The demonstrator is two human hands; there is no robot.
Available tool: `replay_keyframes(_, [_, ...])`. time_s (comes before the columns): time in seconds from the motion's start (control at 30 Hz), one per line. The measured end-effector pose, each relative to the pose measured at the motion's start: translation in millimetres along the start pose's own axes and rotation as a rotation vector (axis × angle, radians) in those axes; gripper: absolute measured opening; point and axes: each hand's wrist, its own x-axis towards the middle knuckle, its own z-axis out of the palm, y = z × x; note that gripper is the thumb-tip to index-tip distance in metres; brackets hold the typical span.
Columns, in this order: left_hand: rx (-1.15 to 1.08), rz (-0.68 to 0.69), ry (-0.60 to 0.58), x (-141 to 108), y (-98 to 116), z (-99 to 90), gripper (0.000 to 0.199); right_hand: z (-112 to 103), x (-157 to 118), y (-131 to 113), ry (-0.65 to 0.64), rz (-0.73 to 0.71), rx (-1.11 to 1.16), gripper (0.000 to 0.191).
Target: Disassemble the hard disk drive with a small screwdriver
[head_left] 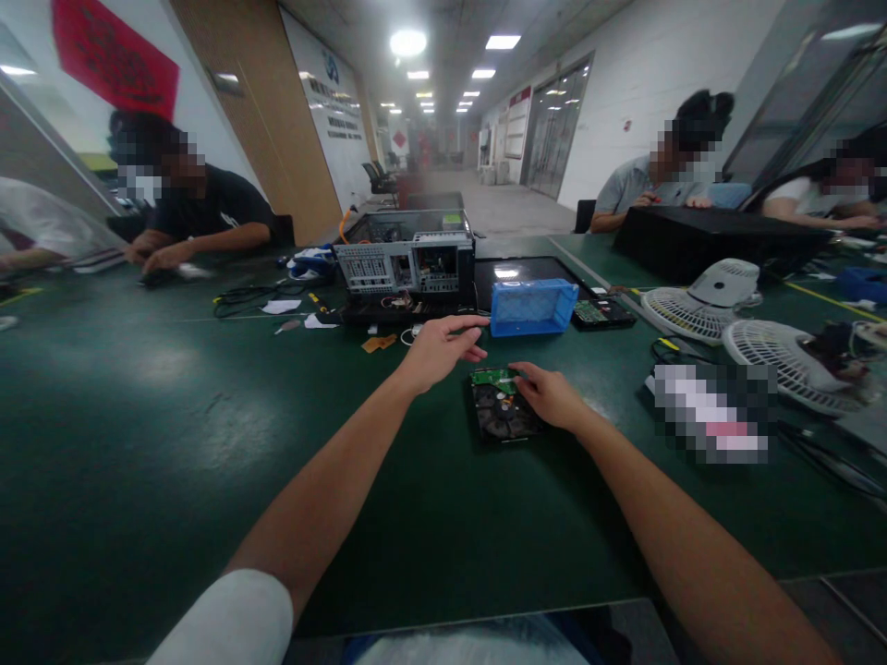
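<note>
On dark-green tabletop (388,517), right hand (554,399) touches flat black-and-green hard drive (500,417), likely steadying it, grip unclear; left hand (441,353) released.

Ceiling lights (407,42) glow white overhead, leaving the counter (360,517) rather dim — soft glare patches its left side and the dark panel (507,272). Distance looks hazy; edges stretch wide — pixelation masks several spots.
</note>
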Motion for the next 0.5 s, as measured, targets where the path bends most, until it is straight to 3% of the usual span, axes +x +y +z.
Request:
replay_keyframes(0.2, [0.077,0.039,0.085,-0.4,0.1,-1.8,0.034,-2.0,-0.2,-2.0,-0.014,0.015,-0.011,0.039])
replay_keyframes(0.5, [0.082,-0.003,0.04,1.6,-0.5,-4.8,0.029,-1.4,-1.1,-1.1,0.003,-0.001,-0.006,0.04])
